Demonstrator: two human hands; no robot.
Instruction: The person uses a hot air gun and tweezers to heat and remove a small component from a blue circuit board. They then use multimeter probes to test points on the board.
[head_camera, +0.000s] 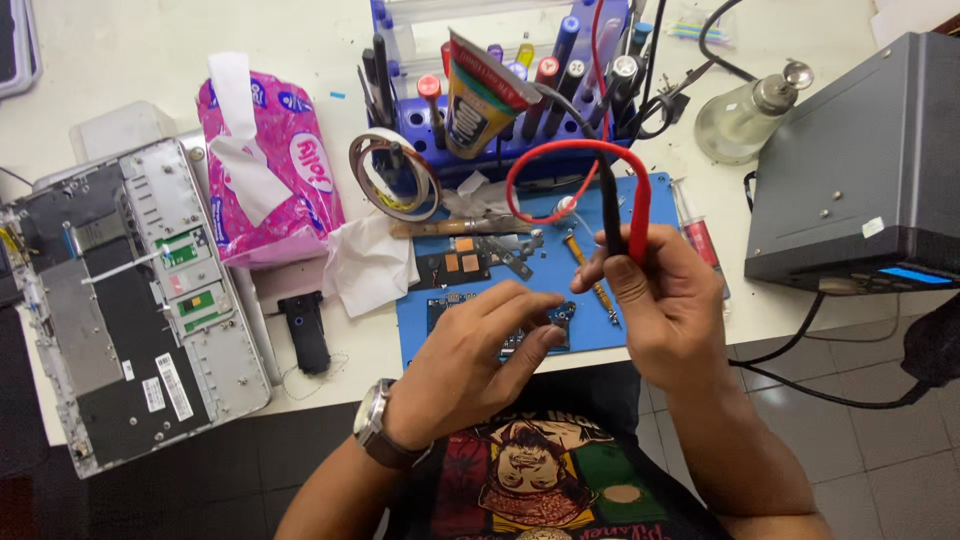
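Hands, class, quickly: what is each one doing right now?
Left hand: fingers pinched on the small dark circuit board.
Right hand: closed, holding red and black probes.

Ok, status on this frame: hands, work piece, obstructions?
Right hand grips red and black probes. Left hand fingers on circuit board. Screwdriver lies on blue mat beside.

My left hand (470, 365) sits low in the centre of the frame, wrist bent, fingers curled with forefinger and thumb pinched forward. My right hand (665, 300) is right of centre, raised slightly higher, fingers closed in a grip, forearm running to the lower right.
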